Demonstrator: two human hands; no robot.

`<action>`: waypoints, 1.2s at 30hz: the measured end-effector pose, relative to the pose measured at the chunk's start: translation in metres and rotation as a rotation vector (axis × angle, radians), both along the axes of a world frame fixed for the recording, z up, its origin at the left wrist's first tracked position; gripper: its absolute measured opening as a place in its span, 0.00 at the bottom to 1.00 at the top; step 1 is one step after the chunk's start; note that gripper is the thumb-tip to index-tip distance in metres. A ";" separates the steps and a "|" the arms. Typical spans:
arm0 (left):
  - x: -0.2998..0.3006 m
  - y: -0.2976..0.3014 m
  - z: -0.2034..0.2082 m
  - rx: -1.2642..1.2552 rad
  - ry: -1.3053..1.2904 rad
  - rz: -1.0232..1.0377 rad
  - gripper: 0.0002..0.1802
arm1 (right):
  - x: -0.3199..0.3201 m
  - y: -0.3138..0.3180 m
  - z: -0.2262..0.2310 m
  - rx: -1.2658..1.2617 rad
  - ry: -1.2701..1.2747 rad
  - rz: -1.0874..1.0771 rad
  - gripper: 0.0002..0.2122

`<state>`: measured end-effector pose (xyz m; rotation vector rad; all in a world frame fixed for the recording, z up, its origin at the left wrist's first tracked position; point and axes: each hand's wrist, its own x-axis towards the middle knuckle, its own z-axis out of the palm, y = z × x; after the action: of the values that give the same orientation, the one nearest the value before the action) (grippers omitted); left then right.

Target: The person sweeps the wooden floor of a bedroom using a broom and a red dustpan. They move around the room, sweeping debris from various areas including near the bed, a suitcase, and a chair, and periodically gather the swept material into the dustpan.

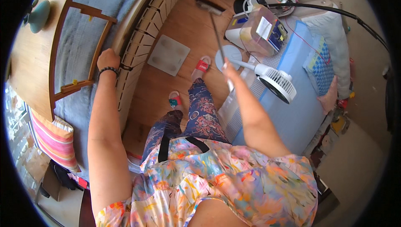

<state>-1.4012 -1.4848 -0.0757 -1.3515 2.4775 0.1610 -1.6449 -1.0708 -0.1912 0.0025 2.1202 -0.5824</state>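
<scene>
In my right hand (229, 71) is the handle of a broom (217, 34), fingers wrapped round it. The handle slants away to the far side, where the wide dark head (210, 6) rests on the wooden floor. My left hand (108, 60), with a dark beaded bracelet at the wrist, is closed beside the leg frame of a low wooden table (37, 55), at the edge of the blue-covered surface (81, 34). What its fingers hold, if anything, is hidden. A white fan (276, 82) stands just right of my right hand, its round base (228, 57) on the floor.
A white slatted radiator (142, 39) runs along the left. On the floor lies a pale square scale (168, 55), near my feet in red slippers. At right are a bed with a blue mat (288, 110), a clear plastic box (259, 32) and a checked pillow (319, 66).
</scene>
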 end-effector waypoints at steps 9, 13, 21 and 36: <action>0.001 0.009 0.011 0.060 -0.012 0.031 0.09 | 0.101 0.155 0.220 0.199 -0.238 0.056 0.26; 0.006 0.011 0.006 -0.013 0.002 0.019 0.12 | 0.060 0.136 0.178 -0.103 0.026 0.216 0.26; 0.032 0.017 -0.012 -0.038 0.017 -0.015 0.21 | 0.048 0.096 0.016 0.013 0.009 0.217 0.27; 0.388 0.522 -0.006 0.753 -0.130 0.275 0.09 | 0.127 0.324 0.218 -0.003 -0.247 0.214 0.25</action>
<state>-1.0128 -0.9623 -0.0820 -1.2756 1.8042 0.9257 -1.5181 -0.7467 0.0266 -0.1455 1.8514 -0.4340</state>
